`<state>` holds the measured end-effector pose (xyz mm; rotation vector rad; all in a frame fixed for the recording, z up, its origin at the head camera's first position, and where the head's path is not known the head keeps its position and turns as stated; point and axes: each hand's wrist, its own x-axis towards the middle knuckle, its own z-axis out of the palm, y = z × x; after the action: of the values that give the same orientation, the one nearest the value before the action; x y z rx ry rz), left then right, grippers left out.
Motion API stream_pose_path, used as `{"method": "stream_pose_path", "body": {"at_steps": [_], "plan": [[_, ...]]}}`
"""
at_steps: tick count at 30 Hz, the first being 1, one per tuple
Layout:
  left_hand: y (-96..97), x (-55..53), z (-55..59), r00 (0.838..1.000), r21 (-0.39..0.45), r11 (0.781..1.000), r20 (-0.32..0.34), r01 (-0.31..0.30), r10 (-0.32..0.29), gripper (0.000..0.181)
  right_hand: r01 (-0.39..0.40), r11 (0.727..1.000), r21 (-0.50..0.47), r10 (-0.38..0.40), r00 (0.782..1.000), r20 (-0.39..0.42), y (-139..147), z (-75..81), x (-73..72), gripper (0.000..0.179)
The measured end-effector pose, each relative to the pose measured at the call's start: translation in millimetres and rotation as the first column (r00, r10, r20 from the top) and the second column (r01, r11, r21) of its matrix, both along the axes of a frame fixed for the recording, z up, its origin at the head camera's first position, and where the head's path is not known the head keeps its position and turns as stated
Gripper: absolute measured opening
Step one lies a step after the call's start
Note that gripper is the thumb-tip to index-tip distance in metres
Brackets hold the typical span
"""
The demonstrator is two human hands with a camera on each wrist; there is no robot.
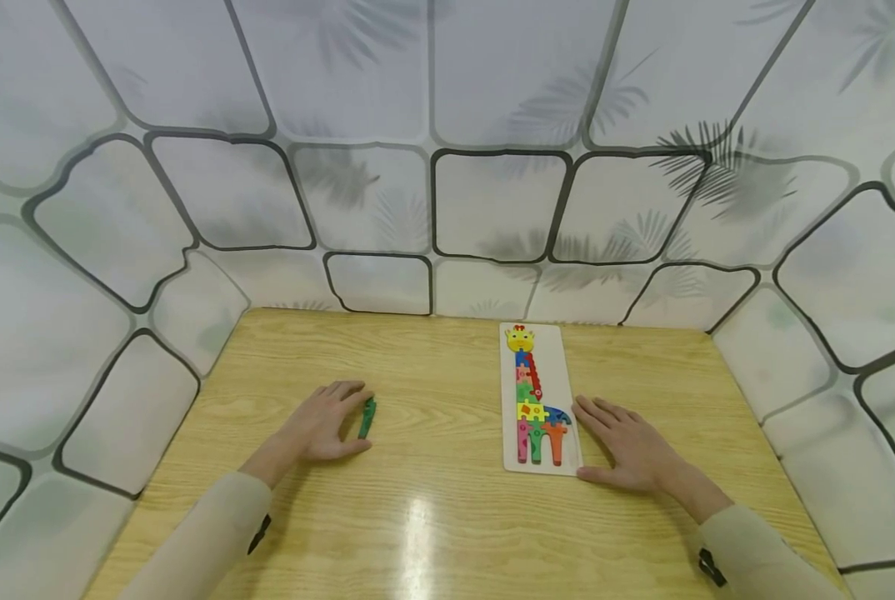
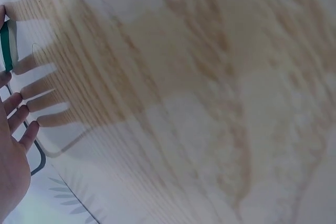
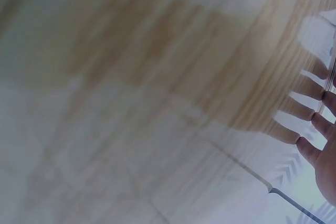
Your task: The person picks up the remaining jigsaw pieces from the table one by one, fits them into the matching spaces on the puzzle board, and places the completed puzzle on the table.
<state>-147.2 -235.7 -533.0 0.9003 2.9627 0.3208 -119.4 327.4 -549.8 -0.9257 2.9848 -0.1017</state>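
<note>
In the head view, my left hand [image 1: 326, 422] pinches a small green puzzle piece [image 1: 368, 418] end to end between thumb and index finger, low over the table. The left wrist view shows the piece [image 2: 7, 45] at its left edge, green on top with a pale side. On the right lies a white puzzle board [image 1: 556, 367] bearing a giraffe [image 1: 528, 412] of colourful interlocking pieces with a yellow head. My right hand [image 1: 627, 450] rests beside the board, its fingers extended and its thumb touching the lower right corner.
The wooden table [image 1: 425, 467] runs back to a pale fabric wall [image 1: 500, 204] with grey stone outlines and leaf patterns. Similar fabric closes off the left and right sides. A bright light reflection lies near the front of the table.
</note>
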Motion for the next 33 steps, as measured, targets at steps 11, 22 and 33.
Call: {"method": "stream_pose_path", "body": {"at_steps": [11,22,33], "plan": [[-1.6,1.5,-0.6,1.000,0.022,1.000,-0.006,-0.008,0.008,0.085,0.001,1.000,0.005,-0.001,1.000,0.003,-1,-0.2,-0.2,0.104],[7.7,0.5,2.9,0.999,0.004,0.999,0.013,-0.039,0.039,0.085,0.003,1.000,0.019,-0.003,1.000,0.002,1,-1.4,-0.7,0.104],[24.8,4.9,4.9,0.999,-0.008,0.999,-0.036,-0.031,0.030,0.086,0.008,1.000,0.020,-0.009,1.000,0.018,0,-0.4,-0.5,0.104]]}}
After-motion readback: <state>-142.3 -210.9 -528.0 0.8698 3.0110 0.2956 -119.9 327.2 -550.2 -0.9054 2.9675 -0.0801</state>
